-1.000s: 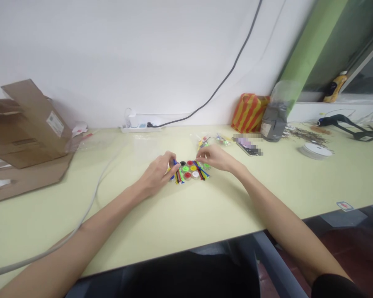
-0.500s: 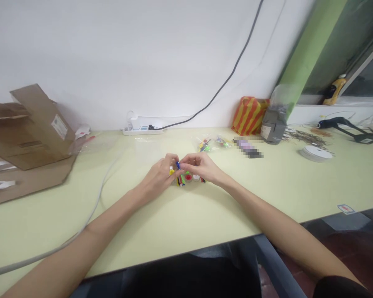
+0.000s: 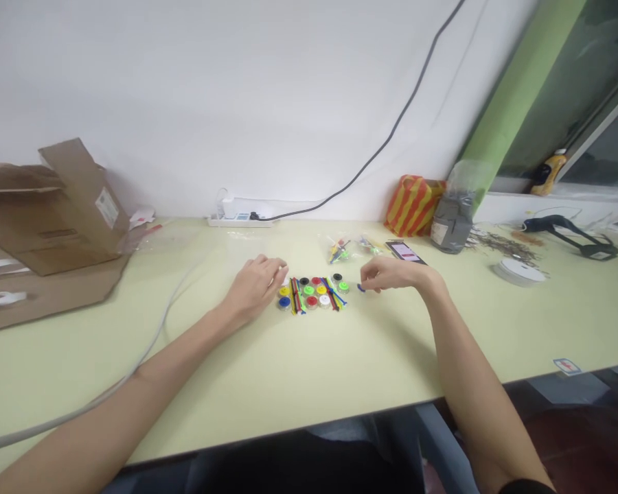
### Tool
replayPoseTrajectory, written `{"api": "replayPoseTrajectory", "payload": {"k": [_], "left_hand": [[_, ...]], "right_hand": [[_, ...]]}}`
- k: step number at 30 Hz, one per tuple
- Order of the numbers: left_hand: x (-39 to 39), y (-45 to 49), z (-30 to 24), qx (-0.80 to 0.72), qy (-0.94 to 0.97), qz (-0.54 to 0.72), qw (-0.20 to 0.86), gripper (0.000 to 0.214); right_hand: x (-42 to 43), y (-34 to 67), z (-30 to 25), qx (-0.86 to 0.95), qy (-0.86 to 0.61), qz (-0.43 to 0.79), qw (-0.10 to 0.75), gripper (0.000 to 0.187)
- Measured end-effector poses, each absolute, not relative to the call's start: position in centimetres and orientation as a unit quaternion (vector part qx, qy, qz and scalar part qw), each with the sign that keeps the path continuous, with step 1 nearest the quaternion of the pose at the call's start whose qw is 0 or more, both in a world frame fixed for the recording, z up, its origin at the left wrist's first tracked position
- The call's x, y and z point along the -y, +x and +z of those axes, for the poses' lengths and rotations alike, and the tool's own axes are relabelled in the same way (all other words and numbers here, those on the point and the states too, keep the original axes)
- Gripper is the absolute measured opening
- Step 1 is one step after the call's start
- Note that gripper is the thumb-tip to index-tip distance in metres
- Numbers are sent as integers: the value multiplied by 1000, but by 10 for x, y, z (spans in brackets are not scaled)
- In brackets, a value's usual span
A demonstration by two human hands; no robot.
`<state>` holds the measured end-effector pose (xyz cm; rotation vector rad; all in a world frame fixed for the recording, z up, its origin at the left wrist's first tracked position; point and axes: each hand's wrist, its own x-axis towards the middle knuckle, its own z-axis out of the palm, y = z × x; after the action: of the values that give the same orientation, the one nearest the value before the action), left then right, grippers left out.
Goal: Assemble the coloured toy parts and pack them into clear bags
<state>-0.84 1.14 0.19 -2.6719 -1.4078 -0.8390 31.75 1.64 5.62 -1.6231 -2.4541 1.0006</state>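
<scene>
Several small round pieces with coloured caps, among them a red-capped one [image 3: 312,301] and a blue-capped one [image 3: 284,302], stand in rows on the table. Between them lie bundles of thin coloured plastic sticks, one on the left [image 3: 296,295] and one on the right [image 3: 334,293]. At the left end of the rows is my left hand [image 3: 255,288], fingers stretched out and loosely bent beside a partly hidden white piece; it seems to hold nothing. To the right of the rows, my right hand [image 3: 391,274] pinches a small blue piece [image 3: 361,288] close to the tabletop.
Clear bags of coloured parts [image 3: 338,250] lie behind the rows, near a phone [image 3: 406,252]. A cardboard box [image 3: 56,213] stands at left, with a grey cable [image 3: 159,329] nearby. A power strip [image 3: 239,219], striped bag [image 3: 415,206] and white spool [image 3: 518,272] are further off.
My hands have parted. The right one has moved right with the small blue piece, and the left has drawn back leftward. The rows of capped pieces and sticks now show uncovered.
</scene>
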Motion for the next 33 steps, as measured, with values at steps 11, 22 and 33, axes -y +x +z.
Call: {"api": "replayPoseTrajectory", "payload": {"k": [11, 22, 33], "left_hand": [[-15, -8, 0, 445, -856, -262, 21, 43], [-13, -6, 2, 433, -860, -267, 20, 43], [-14, -6, 1, 435, -862, -260, 16, 44]], "right_hand": [[-28, 305, 37, 794, -489, 362, -3, 23], [-31, 304, 33, 795, -467, 386, 19, 23], [-31, 308, 32, 770, -558, 310, -11, 9]]}}
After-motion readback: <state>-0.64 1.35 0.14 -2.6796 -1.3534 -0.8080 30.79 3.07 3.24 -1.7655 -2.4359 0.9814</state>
